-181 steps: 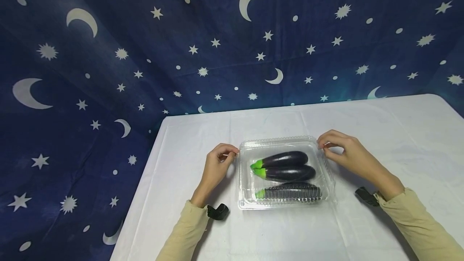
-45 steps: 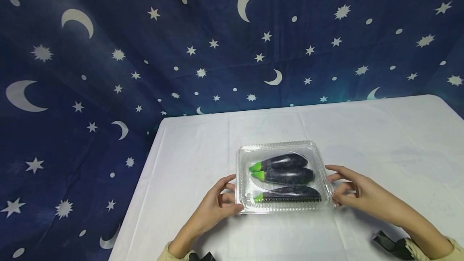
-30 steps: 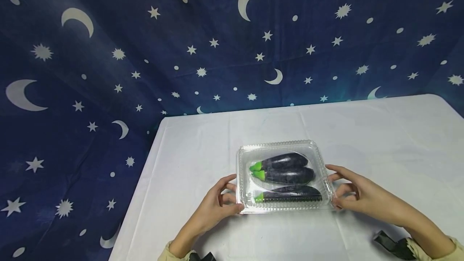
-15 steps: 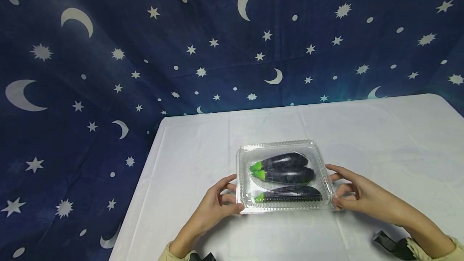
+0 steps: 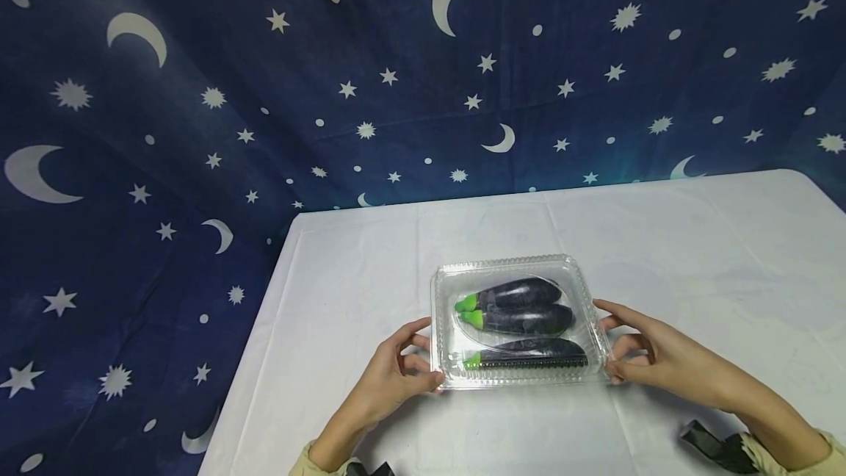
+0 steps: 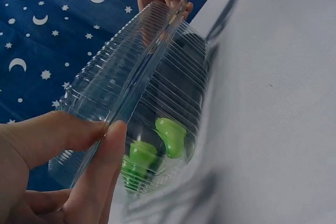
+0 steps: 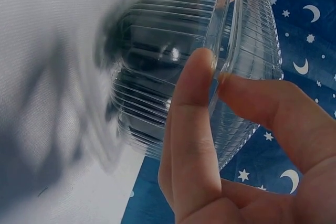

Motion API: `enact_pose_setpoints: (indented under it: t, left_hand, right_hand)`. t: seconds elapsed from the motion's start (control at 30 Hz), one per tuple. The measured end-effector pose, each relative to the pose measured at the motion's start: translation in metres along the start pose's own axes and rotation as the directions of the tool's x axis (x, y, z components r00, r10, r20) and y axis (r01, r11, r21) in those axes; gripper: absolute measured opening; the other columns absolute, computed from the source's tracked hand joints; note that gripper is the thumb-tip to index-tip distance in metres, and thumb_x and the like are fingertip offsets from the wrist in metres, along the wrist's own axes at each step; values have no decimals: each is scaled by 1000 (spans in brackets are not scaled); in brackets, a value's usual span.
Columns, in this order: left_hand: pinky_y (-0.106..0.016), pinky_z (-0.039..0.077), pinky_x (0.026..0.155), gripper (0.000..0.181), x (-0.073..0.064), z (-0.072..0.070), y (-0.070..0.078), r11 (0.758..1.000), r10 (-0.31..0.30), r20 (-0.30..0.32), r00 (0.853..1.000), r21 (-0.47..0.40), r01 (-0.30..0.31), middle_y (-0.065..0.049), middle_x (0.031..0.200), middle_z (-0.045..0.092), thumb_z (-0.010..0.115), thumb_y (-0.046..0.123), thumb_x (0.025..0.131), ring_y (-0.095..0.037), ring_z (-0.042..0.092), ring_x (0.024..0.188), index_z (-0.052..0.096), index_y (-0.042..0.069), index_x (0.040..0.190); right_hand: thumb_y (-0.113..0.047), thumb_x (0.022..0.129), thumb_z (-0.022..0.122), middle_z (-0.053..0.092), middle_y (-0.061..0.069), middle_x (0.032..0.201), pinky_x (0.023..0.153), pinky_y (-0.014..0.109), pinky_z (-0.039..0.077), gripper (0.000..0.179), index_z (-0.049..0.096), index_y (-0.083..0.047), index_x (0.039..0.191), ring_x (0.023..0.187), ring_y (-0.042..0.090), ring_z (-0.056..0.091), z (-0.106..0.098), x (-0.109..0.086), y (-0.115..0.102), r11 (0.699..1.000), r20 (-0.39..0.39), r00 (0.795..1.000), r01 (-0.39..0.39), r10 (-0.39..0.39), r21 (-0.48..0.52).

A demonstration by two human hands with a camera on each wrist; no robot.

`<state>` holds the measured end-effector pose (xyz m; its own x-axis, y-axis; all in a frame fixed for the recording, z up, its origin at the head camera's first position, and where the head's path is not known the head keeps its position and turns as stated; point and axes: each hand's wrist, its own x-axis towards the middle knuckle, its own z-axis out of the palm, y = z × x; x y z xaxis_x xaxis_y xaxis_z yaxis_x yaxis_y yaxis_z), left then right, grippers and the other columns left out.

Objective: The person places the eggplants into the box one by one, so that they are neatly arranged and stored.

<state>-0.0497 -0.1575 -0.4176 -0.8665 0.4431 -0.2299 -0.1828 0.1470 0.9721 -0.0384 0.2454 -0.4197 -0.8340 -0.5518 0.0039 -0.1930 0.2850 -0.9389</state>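
A clear plastic clamshell container [image 5: 505,264] with its lid down lies on the table. Inside it are three dark purple eggplants with green stems: two [image 5: 525,320] side by side and one [image 5: 538,350] along the near side. My left hand [image 5: 390,377] pinches the rim at the near left corner, thumb on top. At the near right corner my right hand [image 5: 651,358] pinches the rim too. In the left wrist view, green stems [image 6: 170,136] show through the ribbed wall. The right wrist view has thumb and fingertips [image 7: 202,64] on either side of the rim.
A white cloth [image 5: 357,263] covers the table under the container. Behind and to the left hangs a dark blue curtain [image 5: 297,57] with moons and stars. Black wrist straps [image 5: 717,446] sit at my sleeves.
Since six seconds ago, both hands have moved from the container's upper sides toward me to its near corners. Over the last second and a half, hands and container hardly move.
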Motion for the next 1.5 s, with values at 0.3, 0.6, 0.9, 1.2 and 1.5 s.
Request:
enact_pose_setpoints:
  t: [0.3, 0.6, 0.9, 1.2, 1.5]
  left_hand:
    - [-38, 61, 72, 82, 0, 2, 4, 1000, -17, -11, 1000, 4, 17, -14, 114, 53, 73, -7, 79, -17, 70, 78, 34, 0, 150]
    - [-37, 61, 72, 83, 1, 2, 3, 1000, -27, -22, 999, -14, 27, -14, 114, 54, 73, -8, 77, -18, 70, 78, 34, 0, 150]
    - [-37, 61, 72, 83, 1, 2, 3, 999, -36, -23, 999, -22, 35, -13, 114, 53, 73, -8, 77, -16, 70, 76, 34, 0, 150]
    - [-36, 61, 74, 83, 0, 3, 3, 999, -36, -35, 999, -21, 35, -11, 113, 52, 73, -7, 77, -16, 70, 76, 35, 3, 150]
    - [-30, 60, 72, 82, -1, 3, 4, 999, -41, -46, 998, -1, 41, -11, 113, 52, 74, -5, 78, -17, 70, 76, 36, 4, 149]
  right_hand:
    - [5, 91, 64, 48, -17, 124, 60, 27, 52, 80, 16, 3, 155, 85, 8, 66, -1, 0, 6, 1000, 0, 1000, 26, -26, -5]
    - [4, 91, 65, 48, 7, 124, 61, 26, 52, 80, 12, 14, 151, 85, 7, 66, -1, 1, 3, 1000, 8, 1000, -2, 2, -16]
    - [5, 91, 64, 48, 1, 125, 63, 26, 53, 81, 11, 14, 151, 86, 7, 66, -2, 1, 4, 1000, 15, 1000, -4, 4, 12]
    - [5, 91, 65, 48, 3, 125, 62, 26, 52, 81, 11, 14, 151, 86, 7, 66, -2, 1, 4, 1000, 12, 1000, -17, 16, 6]
    - [5, 92, 64, 47, -1, 125, 63, 27, 53, 82, 9, 13, 152, 87, 8, 66, -2, 1, 4, 999, 24, 999, -25, 24, 38]
